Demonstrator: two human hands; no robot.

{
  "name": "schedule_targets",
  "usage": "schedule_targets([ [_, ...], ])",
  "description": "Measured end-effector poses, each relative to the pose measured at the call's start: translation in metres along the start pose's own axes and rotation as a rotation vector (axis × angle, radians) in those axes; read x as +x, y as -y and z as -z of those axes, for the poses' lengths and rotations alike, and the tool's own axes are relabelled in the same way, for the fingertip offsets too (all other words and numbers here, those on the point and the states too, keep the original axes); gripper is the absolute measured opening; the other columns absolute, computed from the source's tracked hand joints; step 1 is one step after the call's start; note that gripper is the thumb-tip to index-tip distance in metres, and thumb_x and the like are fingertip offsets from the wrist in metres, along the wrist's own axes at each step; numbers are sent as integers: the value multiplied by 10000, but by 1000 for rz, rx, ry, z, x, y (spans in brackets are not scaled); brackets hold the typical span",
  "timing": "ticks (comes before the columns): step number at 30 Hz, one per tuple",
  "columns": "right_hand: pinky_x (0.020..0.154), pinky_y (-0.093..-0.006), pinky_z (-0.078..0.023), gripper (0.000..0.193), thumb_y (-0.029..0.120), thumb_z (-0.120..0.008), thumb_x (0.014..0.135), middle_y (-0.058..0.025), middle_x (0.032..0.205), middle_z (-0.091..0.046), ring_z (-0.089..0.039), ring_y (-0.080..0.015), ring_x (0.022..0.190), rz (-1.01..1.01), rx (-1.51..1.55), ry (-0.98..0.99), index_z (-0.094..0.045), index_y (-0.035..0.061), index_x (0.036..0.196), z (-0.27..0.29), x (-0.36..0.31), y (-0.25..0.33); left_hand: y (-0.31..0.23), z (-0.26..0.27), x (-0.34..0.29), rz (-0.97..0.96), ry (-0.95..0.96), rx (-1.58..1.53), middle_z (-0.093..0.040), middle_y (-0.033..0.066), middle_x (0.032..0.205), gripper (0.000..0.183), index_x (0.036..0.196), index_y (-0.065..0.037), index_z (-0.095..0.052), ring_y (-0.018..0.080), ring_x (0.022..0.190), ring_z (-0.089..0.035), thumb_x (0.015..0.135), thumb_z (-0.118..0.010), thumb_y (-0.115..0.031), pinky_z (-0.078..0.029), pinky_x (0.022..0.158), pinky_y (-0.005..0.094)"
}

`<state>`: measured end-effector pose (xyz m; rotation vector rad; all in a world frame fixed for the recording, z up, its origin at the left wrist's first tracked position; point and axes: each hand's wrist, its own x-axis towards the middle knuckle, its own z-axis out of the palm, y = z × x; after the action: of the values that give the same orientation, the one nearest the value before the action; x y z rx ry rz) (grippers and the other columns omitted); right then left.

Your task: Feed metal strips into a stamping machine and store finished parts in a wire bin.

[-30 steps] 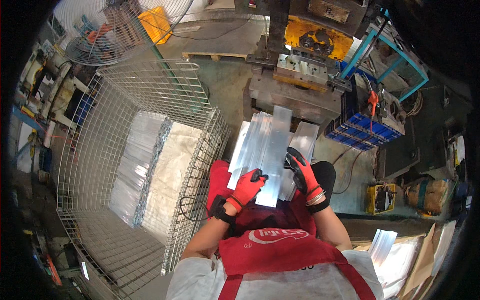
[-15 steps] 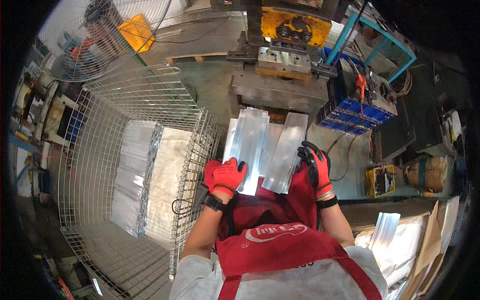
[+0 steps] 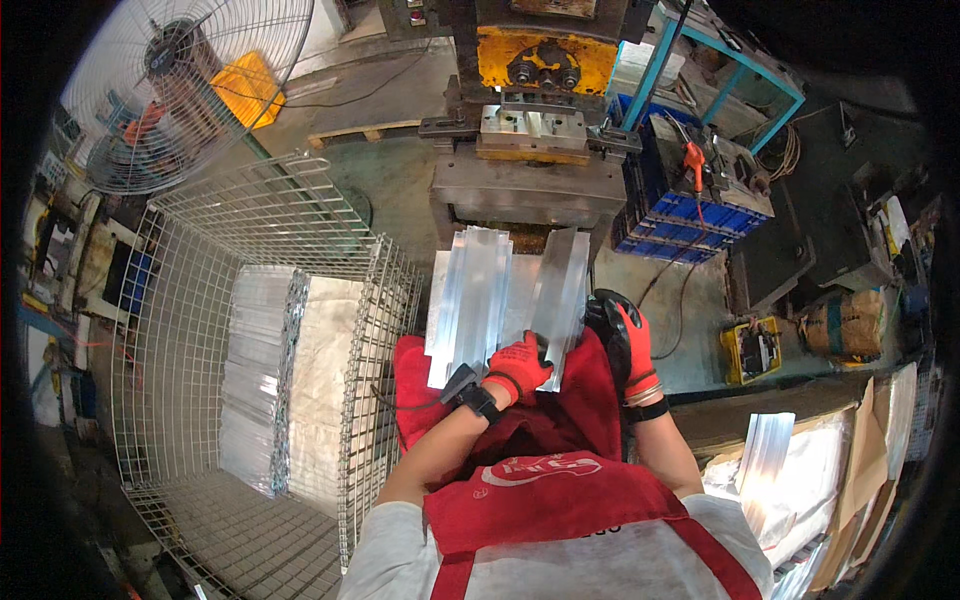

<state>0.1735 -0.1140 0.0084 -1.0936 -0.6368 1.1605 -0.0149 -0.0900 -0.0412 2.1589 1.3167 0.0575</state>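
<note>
Two groups of long, shiny metal strips lie on a flat support in front of me: a left stack and a narrower right stack. My left hand, in a red glove with dark fingertips, is closed at the near end of the right stack, its fingers on the edge of a strip. Just right of that stack is my right hand, in a red and black glove. Its fingers are loosely bent and apart, with nothing visible in them. A red apron covers my lap beneath the strips.
A wire cage holding stacked strips stands at the left. Ahead is a press machine. Blue crates and a small yellow bin stand to the right. A cardboard box with more strips is near right; a fan is far left.
My left hand has moved right from the left stack to the near end of the right stack. My right hand stays beside the right stack. The whole view has shifted slightly.
</note>
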Motion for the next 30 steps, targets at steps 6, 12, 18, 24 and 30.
schedule_targets([
  [6, 767, -289, -479, 294, 189, -520, 864, -116, 908, -611, -600, -181, 810, -8, -6, -25, -539, -19, 1070, 1, 5, -7, 14, 17, -11, 23, -260, -181, -602, 171, 751, 392, 1049, -23, -512, 305, 682, -593, 749, -550, -272, -458, 612, 419],
  [12, 838, -306, -441, 503, 294, -561, 828, -138, 1076, -551, -546, -184, 960, -159, 146, 184, -413, 1, 1210, -5, 22, -13, 20, 54, -36, 118, 101, -1703, -578, 79, 1015, 487, 1256, -17, -382, 108, 763, -572, 799, -535, -89, -466, 637, 254],
  [18, 812, -383, -444, 715, 401, -611, 764, -109, 1024, -551, -538, -196, 937, -368, 518, 765, -308, 6, 1277, -75, 32, 36, -5, 73, -34, -227, 647, -2307, -538, 177, 1099, 446, 1261, 2, -352, 268, 939, -581, 843, -458, -112, -489, 814, 380],
  [24, 625, -179, -377, 86, 93, -595, 792, 28, 769, -562, -483, -41, 690, 39, 25, 254, -588, 30, 851, -94, 85, 34, 1, 78, 0, -479, 310, -1576, -512, 147, 1156, 626, 1267, -40, -355, 330, 944, -562, 848, -391, -504, -487, 776, 386],
  [30, 444, -195, -289, 131, 107, -614, 768, 75, 611, -434, -359, -14, 525, 214, -128, 98, -515, 72, 689, -93, 138, 12, 5, 87, 11, -260, 284, -2055, -494, 138, 1145, 511, 1281, -113, -334, 349, 750, -602, 864, -421, -397, -522, 575, 332],
])
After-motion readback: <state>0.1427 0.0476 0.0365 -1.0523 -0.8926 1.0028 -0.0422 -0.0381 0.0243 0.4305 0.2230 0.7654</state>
